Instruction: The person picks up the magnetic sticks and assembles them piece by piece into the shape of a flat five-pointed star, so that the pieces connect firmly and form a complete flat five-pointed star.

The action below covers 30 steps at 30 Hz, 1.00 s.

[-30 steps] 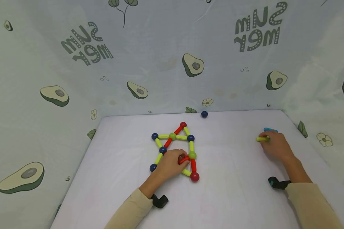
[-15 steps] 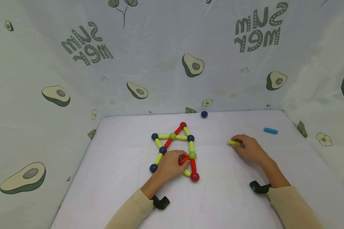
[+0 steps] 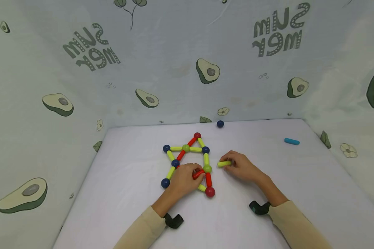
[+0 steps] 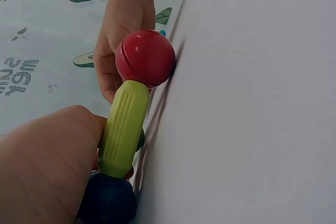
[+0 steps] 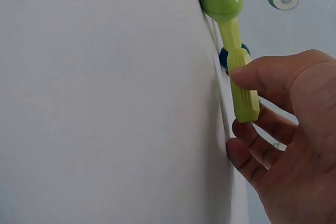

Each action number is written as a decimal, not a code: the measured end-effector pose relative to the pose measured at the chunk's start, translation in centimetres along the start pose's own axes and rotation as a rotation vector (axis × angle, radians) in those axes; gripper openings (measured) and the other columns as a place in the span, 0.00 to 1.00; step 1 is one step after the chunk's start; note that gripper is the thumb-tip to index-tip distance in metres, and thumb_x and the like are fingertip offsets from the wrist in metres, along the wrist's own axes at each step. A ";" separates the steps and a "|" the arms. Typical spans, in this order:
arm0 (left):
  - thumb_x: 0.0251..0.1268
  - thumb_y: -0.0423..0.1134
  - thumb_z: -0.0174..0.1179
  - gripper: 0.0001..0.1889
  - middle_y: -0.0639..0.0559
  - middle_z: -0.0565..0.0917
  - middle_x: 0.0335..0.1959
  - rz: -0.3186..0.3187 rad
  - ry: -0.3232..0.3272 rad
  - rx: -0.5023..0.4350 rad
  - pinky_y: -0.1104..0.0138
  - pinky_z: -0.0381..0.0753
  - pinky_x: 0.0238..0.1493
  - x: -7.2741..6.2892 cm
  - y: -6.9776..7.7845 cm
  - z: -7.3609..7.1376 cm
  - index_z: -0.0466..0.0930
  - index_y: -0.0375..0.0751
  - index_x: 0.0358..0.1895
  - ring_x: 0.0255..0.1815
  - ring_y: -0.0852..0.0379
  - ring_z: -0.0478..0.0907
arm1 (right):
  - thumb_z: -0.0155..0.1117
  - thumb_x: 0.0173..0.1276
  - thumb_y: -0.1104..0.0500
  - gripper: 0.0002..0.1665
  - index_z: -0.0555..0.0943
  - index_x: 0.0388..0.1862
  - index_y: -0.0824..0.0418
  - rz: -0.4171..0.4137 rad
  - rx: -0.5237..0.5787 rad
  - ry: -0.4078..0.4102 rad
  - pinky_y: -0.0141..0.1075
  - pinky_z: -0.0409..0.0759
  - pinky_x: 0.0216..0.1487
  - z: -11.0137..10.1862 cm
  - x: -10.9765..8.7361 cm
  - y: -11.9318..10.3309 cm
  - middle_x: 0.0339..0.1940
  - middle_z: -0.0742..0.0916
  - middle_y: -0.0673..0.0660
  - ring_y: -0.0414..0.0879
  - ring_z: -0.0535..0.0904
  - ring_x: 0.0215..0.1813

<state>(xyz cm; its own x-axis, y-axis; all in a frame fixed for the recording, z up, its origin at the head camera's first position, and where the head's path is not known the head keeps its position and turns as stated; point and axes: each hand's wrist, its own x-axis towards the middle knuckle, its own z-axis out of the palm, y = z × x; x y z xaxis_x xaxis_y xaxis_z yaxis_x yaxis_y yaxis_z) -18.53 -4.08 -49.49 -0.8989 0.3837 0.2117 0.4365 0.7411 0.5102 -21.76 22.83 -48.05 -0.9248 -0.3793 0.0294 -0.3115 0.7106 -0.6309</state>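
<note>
My left hand [image 3: 183,179] reaches over a figure of magnetic rods and balls, pinching a red magnetic rod [image 3: 198,174] whose right end is at the light green ball [image 3: 207,168]. Part of the figure is hidden beneath that hand. Between thumb and fingers, my right hand [image 3: 242,166] pinches a yellow-green magnetic rod [image 3: 224,164], just right of the figure. The right wrist view shows the same rod [image 5: 244,87] with its lower end free. Close to the left hand, a red ball [image 4: 146,59] caps another yellow-green rod [image 4: 124,129], with a dark blue ball [image 4: 107,198] at its other end.
A loose dark blue ball [image 3: 220,124] sits at the table's back edge. Farther right lies a blue rod [image 3: 291,141]. The figure's top is a red ball [image 3: 197,135]. Behind the white table [image 3: 118,207] hangs a printed cloth [image 3: 174,41].
My right hand has carried the yellow-green rod leftward from beside the blue rod to near the figure. The left hand keeps its grip on the red rod in the same place.
</note>
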 end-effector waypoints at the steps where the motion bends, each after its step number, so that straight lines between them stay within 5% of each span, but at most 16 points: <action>1: 0.68 0.50 0.67 0.12 0.62 0.76 0.24 0.007 0.002 0.003 0.75 0.68 0.23 0.1 0.0 0.0 0.88 0.49 0.47 0.23 0.66 0.69 | 0.69 0.68 0.64 0.13 0.85 0.51 0.55 0.000 0.003 -0.005 0.35 0.79 0.50 0.1 0.1 -0.2 0.50 0.85 0.51 0.46 0.77 0.49; 18: 0.69 0.51 0.67 0.14 0.61 0.77 0.25 0.036 0.011 0.017 0.76 0.68 0.24 0.3 0.1 0.1 0.88 0.49 0.50 0.25 0.66 0.70 | 0.69 0.70 0.61 0.14 0.85 0.53 0.53 -0.022 0.006 -0.031 0.42 0.80 0.56 0.7 0.2 -1.1 0.51 0.85 0.49 0.46 0.77 0.51; 30: 0.69 0.50 0.66 0.13 0.61 0.76 0.24 0.051 0.038 0.015 0.76 0.67 0.22 -0.2 -0.8 0.6 0.88 0.49 0.49 0.24 0.66 0.68 | 0.61 0.78 0.57 0.19 0.78 0.61 0.67 0.130 -0.117 0.293 0.49 0.78 0.50 -6.7 -3.6 6.3 0.53 0.83 0.67 0.60 0.76 0.53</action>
<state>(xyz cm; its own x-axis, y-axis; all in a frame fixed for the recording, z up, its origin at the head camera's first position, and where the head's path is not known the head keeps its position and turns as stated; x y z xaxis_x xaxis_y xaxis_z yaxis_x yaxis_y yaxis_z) -18.66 -4.41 -50.48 -0.8761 0.4004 0.2685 0.4821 0.7293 0.4855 -21.88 32.63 -46.87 -0.9765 -0.1064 0.1871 -0.1941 0.8115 -0.5512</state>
